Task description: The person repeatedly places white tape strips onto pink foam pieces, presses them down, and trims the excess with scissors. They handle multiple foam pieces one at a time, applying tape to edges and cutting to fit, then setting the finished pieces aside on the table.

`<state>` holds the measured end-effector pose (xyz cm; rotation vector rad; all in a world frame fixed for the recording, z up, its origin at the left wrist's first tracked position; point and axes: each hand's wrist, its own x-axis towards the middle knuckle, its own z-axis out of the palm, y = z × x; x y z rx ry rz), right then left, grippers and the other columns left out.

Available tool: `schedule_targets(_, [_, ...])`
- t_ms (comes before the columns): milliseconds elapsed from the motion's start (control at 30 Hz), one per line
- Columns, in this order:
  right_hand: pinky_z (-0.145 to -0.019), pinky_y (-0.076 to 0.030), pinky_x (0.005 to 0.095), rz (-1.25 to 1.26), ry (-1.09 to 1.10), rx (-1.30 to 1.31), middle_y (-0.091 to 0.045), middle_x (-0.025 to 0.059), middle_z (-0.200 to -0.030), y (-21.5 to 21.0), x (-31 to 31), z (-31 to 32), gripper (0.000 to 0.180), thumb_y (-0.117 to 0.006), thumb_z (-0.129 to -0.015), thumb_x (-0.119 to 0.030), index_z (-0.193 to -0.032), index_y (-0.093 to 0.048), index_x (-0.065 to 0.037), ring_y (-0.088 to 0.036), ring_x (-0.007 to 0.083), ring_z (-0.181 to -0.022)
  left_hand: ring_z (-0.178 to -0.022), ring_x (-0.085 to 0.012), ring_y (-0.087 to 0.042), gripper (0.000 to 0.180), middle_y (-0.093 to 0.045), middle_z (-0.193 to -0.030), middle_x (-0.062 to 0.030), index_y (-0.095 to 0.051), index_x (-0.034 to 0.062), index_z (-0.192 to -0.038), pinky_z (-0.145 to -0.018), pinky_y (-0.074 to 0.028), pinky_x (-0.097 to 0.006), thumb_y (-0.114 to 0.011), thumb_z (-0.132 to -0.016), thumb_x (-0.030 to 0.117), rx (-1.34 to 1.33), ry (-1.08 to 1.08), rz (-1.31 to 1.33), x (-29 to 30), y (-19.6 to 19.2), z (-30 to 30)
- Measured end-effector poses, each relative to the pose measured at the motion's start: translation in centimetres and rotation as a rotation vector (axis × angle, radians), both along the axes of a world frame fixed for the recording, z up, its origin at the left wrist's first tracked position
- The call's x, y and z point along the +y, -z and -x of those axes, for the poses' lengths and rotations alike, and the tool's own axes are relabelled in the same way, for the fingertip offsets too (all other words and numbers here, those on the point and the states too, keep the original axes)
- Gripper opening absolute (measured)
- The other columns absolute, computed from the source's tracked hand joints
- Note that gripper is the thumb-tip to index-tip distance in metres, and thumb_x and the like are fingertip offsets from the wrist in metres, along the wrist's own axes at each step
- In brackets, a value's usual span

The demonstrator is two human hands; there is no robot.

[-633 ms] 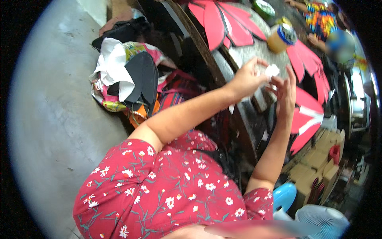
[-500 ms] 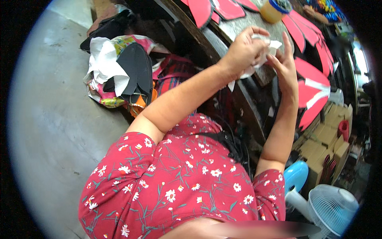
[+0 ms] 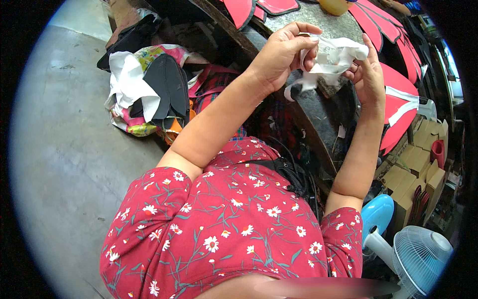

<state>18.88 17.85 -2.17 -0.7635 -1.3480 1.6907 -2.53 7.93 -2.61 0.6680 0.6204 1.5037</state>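
Note:
Above the table edge, my left hand (image 3: 281,57) pinches one side of a thin, limp white strap piece (image 3: 326,65). My right hand (image 3: 369,82) grips its other side, fingers curled and thumb raised against it. The piece is spread between the hands in an open loop, and a loose tail hangs below. Close to my right hand lie pink sole pieces (image 3: 406,87), with a white V-shaped strap (image 3: 403,104) across them.
More pink, black-edged soles (image 3: 239,12) lie on the worktable (image 3: 303,22), beside a yellowish tub (image 3: 334,6). At left is a bag (image 3: 142,128) with black soles (image 3: 167,84) and white cloth (image 3: 128,82). Right are cardboard boxes (image 3: 416,159) and a fan (image 3: 423,256).
My hands have moved apart, stretching the crumpled white strap piece into an open loop. My left hand has shifted left, my right slightly right. The view has shifted slightly.

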Motion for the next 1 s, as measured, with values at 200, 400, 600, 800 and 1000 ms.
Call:
schedule_targets(200, [-0.065,-0.051,0.0207,-0.568,0.307,-0.369,-0.066,0.0070,-0.089,-1.0,-0.7,1.8,0.093,-0.081,-0.084,-0.016,-0.157,-0.022,-0.009,-0.063,0.0122,-0.080,-0.053,-0.0093,-0.044,0.008,-0.055,-0.078,-0.0040,-0.054,0.0096,-0.106,-0.050,-0.036,-0.025,-0.056,-0.098,0.009,-0.344,-0.185,0.101,1.1,1.4,0.4])
schedule_targets(400, [-0.092,-0.050,0.0343,-0.889,-0.107,-0.382,-0.074,0.0023,-0.113,-2.2,-3.7,3.5,0.081,-0.078,-0.076,0.001,-0.148,-0.046,-0.015,-0.065,0.0135,-0.096,-0.053,-0.0136,-0.046,0.011,-0.055,-0.076,-0.0064,-0.051,0.0065,-0.107,-0.051,-0.040,-0.028,-0.056,-0.097,0.006,-0.415,-0.210,0.029,2.1,1.9,-0.2])
schedule_targets(600, [-0.086,-0.049,0.0276,-0.732,-0.130,-0.351,-0.067,0.0025,-0.088,-1.9,-3.0,2.6,0.059,-0.070,-0.081,0.005,-0.137,-0.056,-0.008,-0.062,0.0102,-0.089,-0.050,-0.0107,-0.041,0.012,-0.055,-0.075,-0.0051,-0.052,0.0073,-0.106,-0.047,-0.034,-0.026,-0.056,-0.095,0.003,-0.394,-0.244,-0.006,2.9,2.7,1.3])
schedule_targets(800, [-0.085,-0.052,0.0288,-0.398,0.476,0.056,-0.067,0.0085,-0.089,-1.5,0.9,-1.5,0.048,-0.065,-0.082,0.011,-0.127,-0.053,0.000,-0.064,0.0144,-0.087,-0.046,-0.0073,-0.034,0.008,-0.053,-0.075,-0.0044,-0.055,0.0082,-0.104,-0.043,-0.027,-0.024,-0.056,-0.096,0.005,-0.313,-0.170,0.066,1.4,2.5,5.5])
schedule_targets(1000, [-0.081,-0.054,0.0303,-0.261,0.690,0.250,-0.067,0.0115,-0.095,0.1,2.5,-3.4,0.049,-0.066,-0.088,0.007,-0.128,-0.041,-0.006,-0.065,0.0180,-0.088,-0.047,-0.0042,-0.039,0.009,-0.056,-0.076,-0.0013,-0.061,0.0086,-0.104,-0.042,-0.026,-0.020,-0.061,-0.097,0.014,0.185,-0.099,0.176,-0.3,2.0,5.1])
